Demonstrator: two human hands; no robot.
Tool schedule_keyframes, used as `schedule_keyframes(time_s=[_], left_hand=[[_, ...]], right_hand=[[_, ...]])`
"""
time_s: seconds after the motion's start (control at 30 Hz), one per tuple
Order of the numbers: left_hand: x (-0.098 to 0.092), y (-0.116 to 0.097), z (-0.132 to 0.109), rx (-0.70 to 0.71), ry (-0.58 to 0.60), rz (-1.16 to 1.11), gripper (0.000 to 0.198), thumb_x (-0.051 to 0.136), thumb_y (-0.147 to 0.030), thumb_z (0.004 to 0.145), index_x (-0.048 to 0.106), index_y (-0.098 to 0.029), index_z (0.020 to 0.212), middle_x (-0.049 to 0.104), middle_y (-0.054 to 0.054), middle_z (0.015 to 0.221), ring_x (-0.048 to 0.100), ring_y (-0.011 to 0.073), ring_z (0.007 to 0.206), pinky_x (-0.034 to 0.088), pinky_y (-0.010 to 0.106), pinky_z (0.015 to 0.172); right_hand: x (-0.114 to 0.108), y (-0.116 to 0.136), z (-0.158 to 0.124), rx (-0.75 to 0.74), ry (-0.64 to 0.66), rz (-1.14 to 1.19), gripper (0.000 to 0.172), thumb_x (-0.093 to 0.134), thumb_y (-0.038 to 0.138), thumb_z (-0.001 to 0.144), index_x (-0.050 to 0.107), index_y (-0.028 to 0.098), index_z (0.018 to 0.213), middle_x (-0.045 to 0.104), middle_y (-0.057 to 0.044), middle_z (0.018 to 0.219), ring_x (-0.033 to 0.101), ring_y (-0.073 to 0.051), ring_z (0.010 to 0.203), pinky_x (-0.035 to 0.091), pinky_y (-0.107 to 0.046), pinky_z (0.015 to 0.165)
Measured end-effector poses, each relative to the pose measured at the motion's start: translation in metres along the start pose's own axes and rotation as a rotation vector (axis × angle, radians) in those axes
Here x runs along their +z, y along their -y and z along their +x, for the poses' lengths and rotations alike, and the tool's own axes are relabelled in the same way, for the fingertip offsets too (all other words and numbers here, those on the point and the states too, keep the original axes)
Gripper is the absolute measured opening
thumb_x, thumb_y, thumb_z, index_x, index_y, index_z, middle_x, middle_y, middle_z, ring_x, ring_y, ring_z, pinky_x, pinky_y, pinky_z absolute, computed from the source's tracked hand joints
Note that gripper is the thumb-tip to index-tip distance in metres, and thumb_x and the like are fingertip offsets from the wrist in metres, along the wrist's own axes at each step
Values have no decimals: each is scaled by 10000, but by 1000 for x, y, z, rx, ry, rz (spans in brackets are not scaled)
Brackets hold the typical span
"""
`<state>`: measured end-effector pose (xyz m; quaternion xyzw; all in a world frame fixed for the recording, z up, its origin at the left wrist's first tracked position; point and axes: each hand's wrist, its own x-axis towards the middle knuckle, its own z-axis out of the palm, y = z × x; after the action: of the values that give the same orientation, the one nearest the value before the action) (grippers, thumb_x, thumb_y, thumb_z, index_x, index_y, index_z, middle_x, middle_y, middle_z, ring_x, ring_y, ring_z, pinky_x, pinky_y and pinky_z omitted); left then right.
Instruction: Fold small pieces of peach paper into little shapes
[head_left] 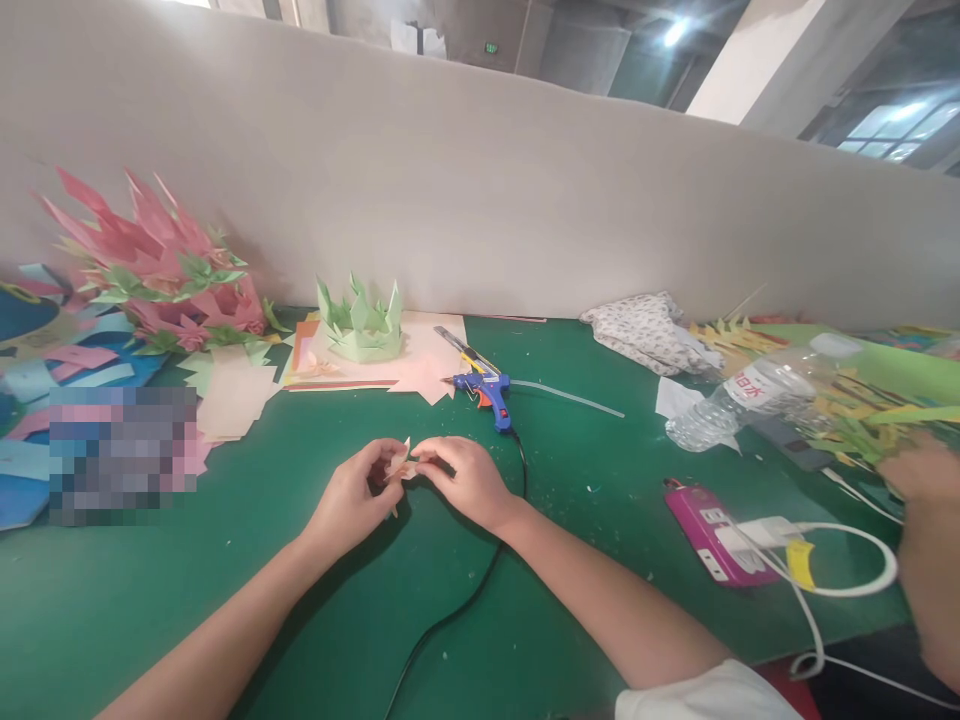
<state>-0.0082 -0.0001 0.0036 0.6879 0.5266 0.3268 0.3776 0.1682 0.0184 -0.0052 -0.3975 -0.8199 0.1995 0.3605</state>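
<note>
Between my two hands, over the middle of the table, is a small peach paper flower (pixel 402 468) with pointed petals. My left hand (pixel 360 490) is closed around one side of it, thumb toward me. From the other side my right hand (pixel 461 475) pinches a petal between thumb and fingers. Just beyond them lies a blue hot glue gun (pixel 489 392), its black cord running under my right wrist. A utility knife (pixel 454 342) and a pale pink star-shaped paper (pixel 429 380) touch or lie close to the gun's nozzle.
A green paper crown (pixel 361 330) stands on stacked paper sheets. Pink paper crowns (pixel 169 270) and cut pieces fill the left. At right are a plastic bottle (pixel 750 395), a magenta power strip (pixel 716 535) with white cables, and another person's arm (pixel 930 540). A partition (pixel 480 190) closes the back.
</note>
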Motion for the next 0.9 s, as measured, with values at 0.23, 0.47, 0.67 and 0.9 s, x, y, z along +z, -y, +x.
schedule_keyframes(time_s=[0.23,0.47,0.67,0.9], left_hand=[[0,1,0,2,3,51,238,469,-230,739,567,-179,950,630,9,753,581,131,593,481,254,577],[0,2,0,-1,11,-56,246,478,-227,737,585,-166,950,637,2,726,595,134,613,489,244,599],[-1,2,1,24,23,-47,241,465,-189,724,611,-172,916,613,-8,702,561,128,622,465,233,595],[-2,-2,1,52,31,-31,181,460,-185,726,601,-180,841,556,-24,656,505,111,578,420,219,548]], right_hand=[[0,-1,0,-4,13,-30,165,537,195,832,606,234,976,662,-13,778,592,-158,751,437,-285,719],[1,-1,0,-50,-6,-55,159,495,216,864,615,235,967,661,-26,791,579,-168,745,436,-298,707],[3,-3,-1,-37,1,-81,160,498,219,868,623,235,967,673,-30,839,578,-175,762,430,-305,704],[1,-3,0,-44,23,-68,126,525,224,858,641,228,909,688,-18,854,582,-163,764,423,-302,718]])
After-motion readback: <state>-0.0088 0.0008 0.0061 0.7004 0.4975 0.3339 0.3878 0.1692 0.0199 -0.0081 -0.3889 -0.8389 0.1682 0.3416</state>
